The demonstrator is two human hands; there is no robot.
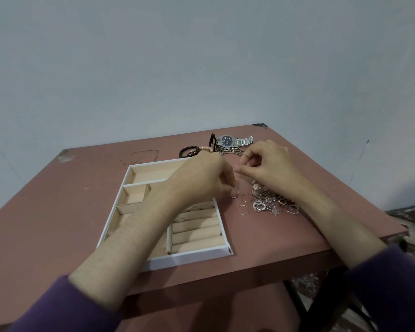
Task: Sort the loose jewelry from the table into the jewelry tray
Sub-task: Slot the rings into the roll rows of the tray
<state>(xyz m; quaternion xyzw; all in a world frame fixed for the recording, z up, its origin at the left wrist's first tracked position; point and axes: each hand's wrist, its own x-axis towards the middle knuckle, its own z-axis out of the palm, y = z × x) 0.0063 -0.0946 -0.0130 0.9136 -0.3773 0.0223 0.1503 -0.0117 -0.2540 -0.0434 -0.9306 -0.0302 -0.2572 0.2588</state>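
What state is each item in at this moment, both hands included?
Jewelry tray: lidless, flat on table
Left hand: curled fingertips at a hoop ring, grip unclear
Right hand: pinching a small metal piece above the table
Other hoop rings: loose, flat on table
Wristwatch: lying face up, outside tray
Silver jewelry pile: tangled, unsorted
Braided bracelets: lying outside tray

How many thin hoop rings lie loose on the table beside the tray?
3 hoop rings: one at the fingertips of the left hand, one just right of it, one closer to the camera. More may hide under the hands or in the tangled pile.
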